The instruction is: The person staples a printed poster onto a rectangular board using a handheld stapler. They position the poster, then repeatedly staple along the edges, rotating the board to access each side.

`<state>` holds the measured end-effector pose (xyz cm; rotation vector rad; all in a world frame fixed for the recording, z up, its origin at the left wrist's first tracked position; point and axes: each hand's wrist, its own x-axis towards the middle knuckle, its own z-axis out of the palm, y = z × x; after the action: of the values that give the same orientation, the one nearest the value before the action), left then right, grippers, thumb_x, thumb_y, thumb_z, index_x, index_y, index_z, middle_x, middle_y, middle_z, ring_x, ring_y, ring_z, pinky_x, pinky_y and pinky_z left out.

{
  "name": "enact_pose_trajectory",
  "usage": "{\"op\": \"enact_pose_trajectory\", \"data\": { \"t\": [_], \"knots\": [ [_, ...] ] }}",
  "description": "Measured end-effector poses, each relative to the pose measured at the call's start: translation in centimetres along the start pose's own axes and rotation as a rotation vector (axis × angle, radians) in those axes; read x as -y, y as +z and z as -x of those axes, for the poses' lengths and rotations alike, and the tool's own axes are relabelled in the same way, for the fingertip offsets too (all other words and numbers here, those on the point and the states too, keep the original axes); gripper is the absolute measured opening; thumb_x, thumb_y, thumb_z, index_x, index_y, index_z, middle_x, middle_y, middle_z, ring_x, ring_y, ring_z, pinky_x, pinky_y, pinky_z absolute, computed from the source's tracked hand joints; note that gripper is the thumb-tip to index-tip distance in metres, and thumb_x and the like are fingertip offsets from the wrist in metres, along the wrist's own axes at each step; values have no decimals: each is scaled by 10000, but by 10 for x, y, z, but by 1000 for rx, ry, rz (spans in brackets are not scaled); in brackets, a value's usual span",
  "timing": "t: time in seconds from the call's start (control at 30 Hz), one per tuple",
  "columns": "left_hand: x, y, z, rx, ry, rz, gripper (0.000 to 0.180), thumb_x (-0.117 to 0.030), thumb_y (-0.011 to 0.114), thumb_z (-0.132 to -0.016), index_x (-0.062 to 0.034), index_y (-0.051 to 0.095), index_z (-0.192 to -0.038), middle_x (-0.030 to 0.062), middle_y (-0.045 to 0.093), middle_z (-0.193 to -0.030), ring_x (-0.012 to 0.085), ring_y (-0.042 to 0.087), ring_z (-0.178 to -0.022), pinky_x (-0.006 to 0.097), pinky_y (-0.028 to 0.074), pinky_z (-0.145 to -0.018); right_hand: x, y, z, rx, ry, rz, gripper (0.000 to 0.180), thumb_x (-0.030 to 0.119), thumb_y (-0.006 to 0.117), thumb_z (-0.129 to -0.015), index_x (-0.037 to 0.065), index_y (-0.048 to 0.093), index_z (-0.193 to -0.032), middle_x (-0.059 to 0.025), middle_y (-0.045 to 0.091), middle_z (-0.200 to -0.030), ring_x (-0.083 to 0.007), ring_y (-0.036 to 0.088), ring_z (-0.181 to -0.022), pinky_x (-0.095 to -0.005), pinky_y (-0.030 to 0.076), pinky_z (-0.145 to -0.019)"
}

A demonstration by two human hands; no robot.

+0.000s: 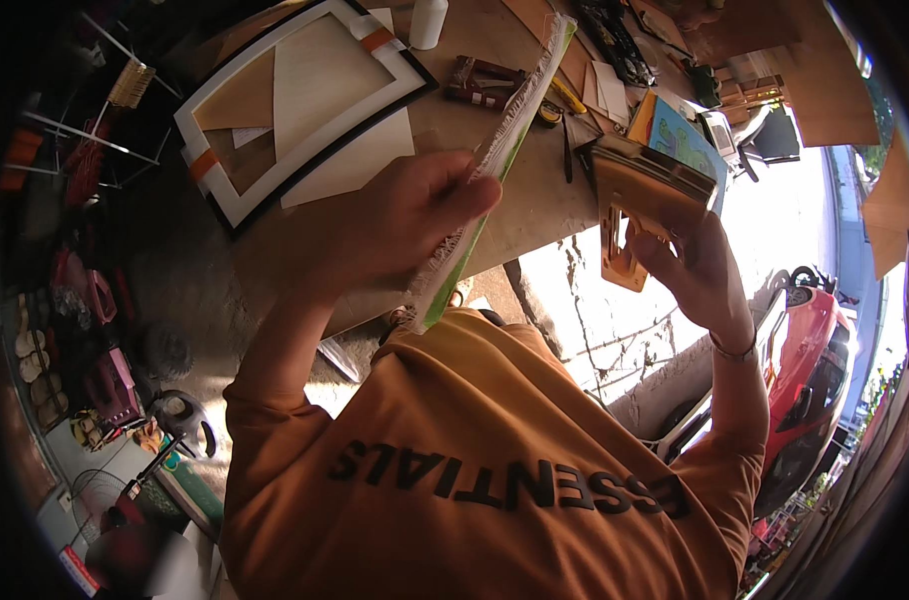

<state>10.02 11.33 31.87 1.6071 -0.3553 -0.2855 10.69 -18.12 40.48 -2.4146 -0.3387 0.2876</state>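
My left hand is closed around a stretched canvas, tilted up and seen nearly edge-on. The canvas has a frayed white edge and a thin strip of green along its right side. On the right, my right hand grips a gold-coloured staple gun by its handle, off the table and apart from the canvas. Some fingers of both hands are hidden. A white picture frame with a black outer edge and orange corner pieces lies on the table, left of the canvas.
The brown worktable bears a white bottle, a dark red tool, a tape measure and a colourful painting. Beyond the table's right side stands a red car. Toys and a grey kettlebell-shaped object crowd the left.
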Motion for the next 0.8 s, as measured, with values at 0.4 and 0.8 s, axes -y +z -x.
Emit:
{"op": "enact_pose_trajectory", "data": {
  "t": [0.4,0.8],
  "knots": [
    [6,15,18,101,-132,332,280,-250,558,-1066,-38,630,-897,-65,592,-766,-18,427,-684,221,358,-566,34,8,16,303,-190,231,284,296,758,-880,20,691,-884,-146,550,-545,-330,569,-502,-421,431,-527],
    [23,43,16,93,-48,525,279,-243,555,-1075,-41,659,-913,-78,605,-776,-28,418,-687,204,356,-577,65,-6,11,398,-152,345,250,280,729,-877,34,695,-851,-163,569,-566,-385,602,-575,-464,459,-581]
  ]
}}
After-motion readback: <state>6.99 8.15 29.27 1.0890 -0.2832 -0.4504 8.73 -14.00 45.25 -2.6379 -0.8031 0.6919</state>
